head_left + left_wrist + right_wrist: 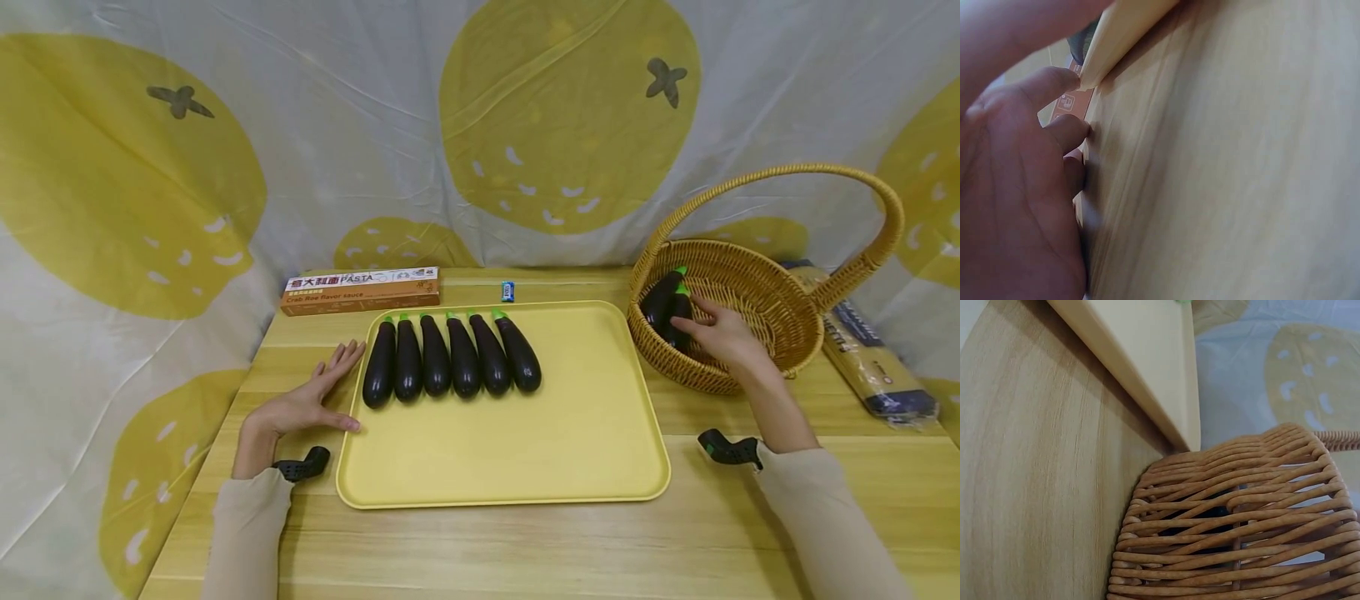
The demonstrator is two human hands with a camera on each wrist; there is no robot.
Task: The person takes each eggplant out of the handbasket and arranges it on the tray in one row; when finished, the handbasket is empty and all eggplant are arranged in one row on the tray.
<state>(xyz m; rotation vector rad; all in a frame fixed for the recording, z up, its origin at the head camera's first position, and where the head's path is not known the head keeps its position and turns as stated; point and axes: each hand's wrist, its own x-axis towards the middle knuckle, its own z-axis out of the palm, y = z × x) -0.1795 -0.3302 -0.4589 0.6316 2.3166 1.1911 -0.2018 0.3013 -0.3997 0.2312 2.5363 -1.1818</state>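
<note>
Several dark purple eggplants (437, 358) with green stem ends lie in a row on the left half of a yellow tray (585, 425). My left hand (303, 402) rests at the tray's left edge, fingers spread and thumb over the rim; in the left wrist view its fingertips meet the tray edge (1119, 40). Inside the wicker basket (780, 321), my right hand (720, 333) grips an eggplant (677, 333) between thumb and fingers. Another eggplant (660, 298) lies beside it against the basket's left wall. In the right wrist view, the basket weave (1241, 525) hides most of that hand.
A pasta box (360, 292) stands behind the tray at the left, with a small blue packet (507, 291) to its right. A long plastic-wrapped package (873, 358) lies right of the basket. The basket's tall handle (780, 171) arches above it. Patterned cloth (360, 125) hangs behind.
</note>
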